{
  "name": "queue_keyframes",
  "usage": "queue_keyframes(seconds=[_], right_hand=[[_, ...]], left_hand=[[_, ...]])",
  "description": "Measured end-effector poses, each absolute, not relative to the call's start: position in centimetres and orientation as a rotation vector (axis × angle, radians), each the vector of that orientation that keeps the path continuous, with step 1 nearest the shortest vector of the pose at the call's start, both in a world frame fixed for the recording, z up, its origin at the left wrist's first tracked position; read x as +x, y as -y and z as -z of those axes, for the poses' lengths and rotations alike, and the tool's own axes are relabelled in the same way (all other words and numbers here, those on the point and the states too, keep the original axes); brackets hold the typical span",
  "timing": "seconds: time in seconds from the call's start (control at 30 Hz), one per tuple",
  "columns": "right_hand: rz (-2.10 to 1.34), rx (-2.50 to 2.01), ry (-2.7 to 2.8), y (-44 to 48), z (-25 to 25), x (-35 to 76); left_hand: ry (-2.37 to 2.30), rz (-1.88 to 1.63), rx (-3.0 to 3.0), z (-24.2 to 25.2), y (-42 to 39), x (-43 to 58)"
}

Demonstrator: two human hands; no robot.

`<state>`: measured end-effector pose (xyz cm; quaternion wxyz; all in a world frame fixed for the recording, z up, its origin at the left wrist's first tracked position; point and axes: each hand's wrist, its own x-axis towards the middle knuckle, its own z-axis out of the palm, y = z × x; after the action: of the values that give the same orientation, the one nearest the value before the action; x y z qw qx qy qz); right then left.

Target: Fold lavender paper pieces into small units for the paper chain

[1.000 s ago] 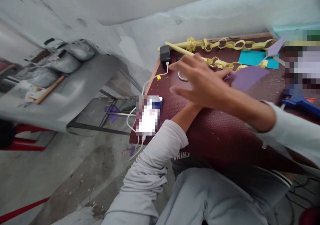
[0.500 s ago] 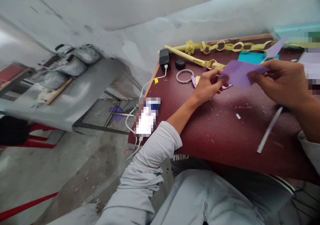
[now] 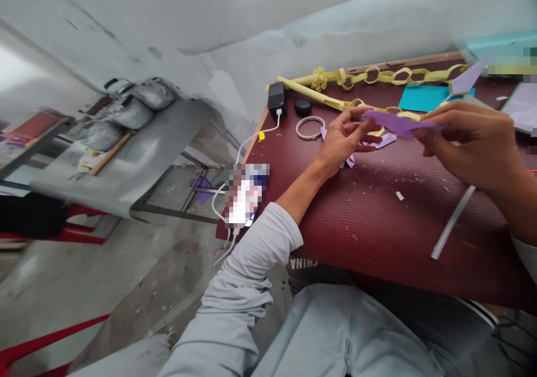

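Note:
A folded-looking piece of purple paper [image 3: 400,123] is held above the table, seen nearly edge-on. My right hand [image 3: 470,136] pinches its right end between thumb and fingers. At its left end, my left hand [image 3: 346,136] has the thumb and index finger on the paper, with the other fingers loosely apart. Small purple and yellow paper scraps [image 3: 386,140] lie beneath the hands. Behind them a yellow paper chain [image 3: 400,76] stretches along the back of the table. A turquoise paper sheet [image 3: 423,98] lies behind my right hand.
The dark red table [image 3: 377,226] carries a tape ring [image 3: 310,127], a black round cap [image 3: 302,107], a black charger [image 3: 276,100] with a white cable, and a phone [image 3: 247,195]. A pale stick [image 3: 453,223] lies on the right. Pots [image 3: 130,111] stand on a grey table leftward.
The purple paper has turned from showing its flat face to nearly edge-on. My left hand has shifted slightly, its fingers now looser, and the scraps below are more visible.

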<state>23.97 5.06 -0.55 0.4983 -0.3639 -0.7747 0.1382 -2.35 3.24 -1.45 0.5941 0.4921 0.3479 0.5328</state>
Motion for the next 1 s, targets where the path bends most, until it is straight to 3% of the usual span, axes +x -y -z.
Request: queue_keyframes(seconds=[0.3, 0.67, 1.0], right_hand=[[-0.109, -0.603, 2.163, -4.5, 0.8, 22.8], [0.004, -0.576, 2.165, -5.2, 1.2, 23.2], [-0.16, -0.579, 2.264, -4.8, 1.4, 22.7]], left_hand=[[-0.626, -1.195, 1.156, 0.5, -1.8, -1.5], [-0.946, -1.107, 1.196, 2.1, -3.7, -1.7], [-0.733, -0.83, 1.204, 0.8, -1.8, -1.2]])
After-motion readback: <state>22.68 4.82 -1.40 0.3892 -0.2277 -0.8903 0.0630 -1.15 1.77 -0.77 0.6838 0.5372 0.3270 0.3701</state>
